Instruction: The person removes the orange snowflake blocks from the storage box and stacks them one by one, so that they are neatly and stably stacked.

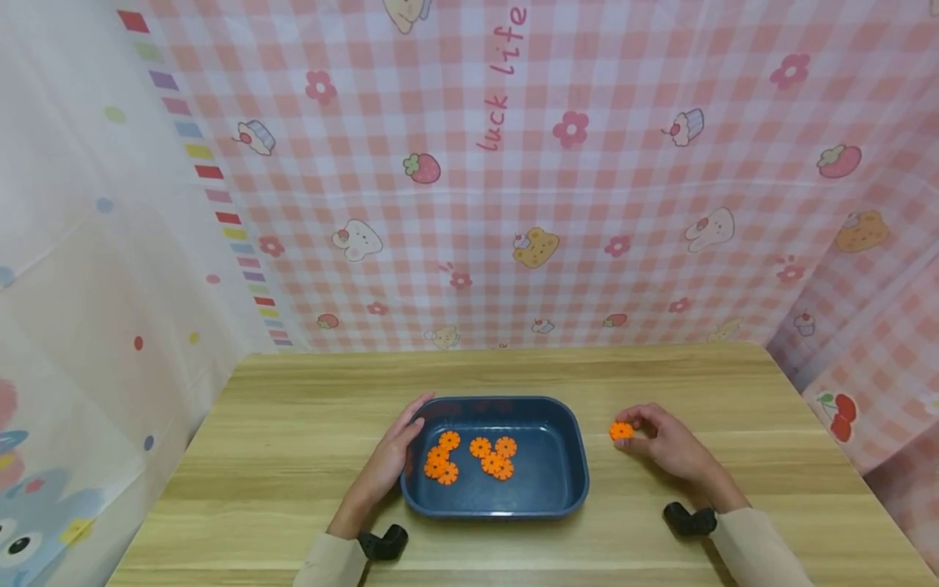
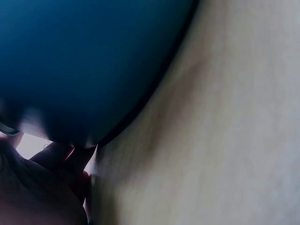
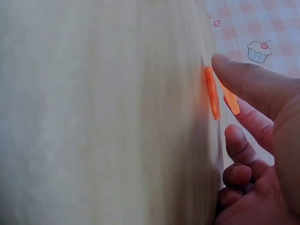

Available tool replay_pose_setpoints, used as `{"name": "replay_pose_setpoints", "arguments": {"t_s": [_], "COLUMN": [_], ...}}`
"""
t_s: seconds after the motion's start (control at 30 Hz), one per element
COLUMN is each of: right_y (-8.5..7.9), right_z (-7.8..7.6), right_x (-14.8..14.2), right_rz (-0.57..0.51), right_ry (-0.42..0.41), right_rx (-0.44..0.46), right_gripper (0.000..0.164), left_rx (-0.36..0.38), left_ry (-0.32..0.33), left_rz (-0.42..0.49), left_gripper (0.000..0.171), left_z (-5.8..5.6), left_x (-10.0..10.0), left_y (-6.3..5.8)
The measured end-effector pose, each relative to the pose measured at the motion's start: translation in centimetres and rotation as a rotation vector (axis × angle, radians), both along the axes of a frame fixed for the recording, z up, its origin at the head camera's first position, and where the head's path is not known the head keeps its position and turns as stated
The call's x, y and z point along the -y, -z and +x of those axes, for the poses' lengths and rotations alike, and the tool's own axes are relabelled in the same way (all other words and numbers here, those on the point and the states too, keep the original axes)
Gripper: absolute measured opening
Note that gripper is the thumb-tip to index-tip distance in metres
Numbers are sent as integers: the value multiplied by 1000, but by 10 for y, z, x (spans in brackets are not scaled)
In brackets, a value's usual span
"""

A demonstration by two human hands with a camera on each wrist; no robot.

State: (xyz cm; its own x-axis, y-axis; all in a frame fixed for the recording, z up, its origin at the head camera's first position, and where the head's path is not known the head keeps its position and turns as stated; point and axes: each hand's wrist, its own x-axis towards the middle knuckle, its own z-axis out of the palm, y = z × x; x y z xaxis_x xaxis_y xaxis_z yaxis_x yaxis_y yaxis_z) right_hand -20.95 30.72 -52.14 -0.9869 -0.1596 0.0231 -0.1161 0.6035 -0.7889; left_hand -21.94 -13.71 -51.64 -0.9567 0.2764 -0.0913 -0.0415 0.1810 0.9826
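Observation:
A dark blue rectangular tub (image 1: pixel 513 515) stands on the table in the head view. Inside, at its left and middle, lie several orange notched building discs (image 1: pixel 504 447), some overlapping. My left hand (image 1: pixel 383 466) grips the tub's left side, thumb at the rim. In the left wrist view, those fingers (image 2: pixel 56 154) meet the tub's blue wall (image 2: pixel 89 61). To the right of the tub, my right hand (image 1: pixel 669 440) pinches an orange notched disc (image 3: pixel 230 99) between thumb and finger. Another orange disc (image 3: pixel 212 93) shows edge-on beside the thumb, close to the tabletop.
The wooden table (image 1: pixel 293 440) reaches back to a pink checked cloth (image 1: pixel 469 204) hung behind it. A pale patterned curtain (image 1: pixel 95 285) hangs at the left. Black wrist mounts (image 1: pixel 385 542) sit by both sleeves.

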Motion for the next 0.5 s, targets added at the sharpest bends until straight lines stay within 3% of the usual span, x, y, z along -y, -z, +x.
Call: {"name": "replay_pose_setpoints", "arguments": {"t_s": [0.5], "right_y": [-1], "right_z": [-1], "right_x": [4], "right_rz": [35], "right_ry": [3], "right_rx": [-16], "right_gripper": [30], "left_rx": [1], "left_ry": [16], "left_rz": [15], "left_gripper": [44], "left_z": [-1], "left_x": [1], "left_y": [0]}}
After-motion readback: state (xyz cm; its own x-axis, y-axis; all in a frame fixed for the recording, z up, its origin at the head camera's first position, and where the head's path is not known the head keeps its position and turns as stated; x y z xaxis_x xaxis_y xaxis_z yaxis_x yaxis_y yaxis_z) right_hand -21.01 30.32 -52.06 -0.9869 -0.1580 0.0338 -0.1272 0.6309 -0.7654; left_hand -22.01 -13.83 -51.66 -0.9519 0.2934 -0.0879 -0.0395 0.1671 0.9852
